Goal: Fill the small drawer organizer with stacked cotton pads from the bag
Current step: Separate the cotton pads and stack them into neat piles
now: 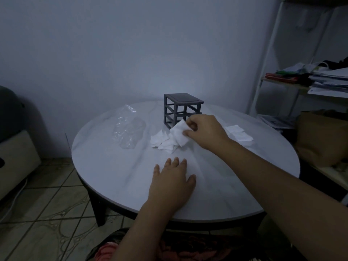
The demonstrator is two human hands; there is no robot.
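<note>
At the centre of the frame, on a round white table [116, 172], the right hand [204, 131] pinches one square cotton pad [178, 133] between its thumb and curled fingers, and the pad hangs tilted just off the tabletop. Directly under and left of it lies a loose pile of pads [162, 143], white squares overlapping at odd angles rather than stacked. Just behind the held pad stands the drawer organizer [180, 108], a small dark grey frame with a flat top and open slots; whether any drawer sits in it cannot be told, as the hand covers its lower front corner. A clear plastic bag [128, 130] lies crumpled and flattened to the left of the pile, near it but apart. A second group of pads [238, 133] rests right of centre, beyond the right wrist. Lower in the frame, the left hand [172, 182] lies palm down on the bare table with fingers straight and slightly spread, holding nothing. Along the right edge a white shelf [263, 76] carries stacked papers [331, 80].
</note>
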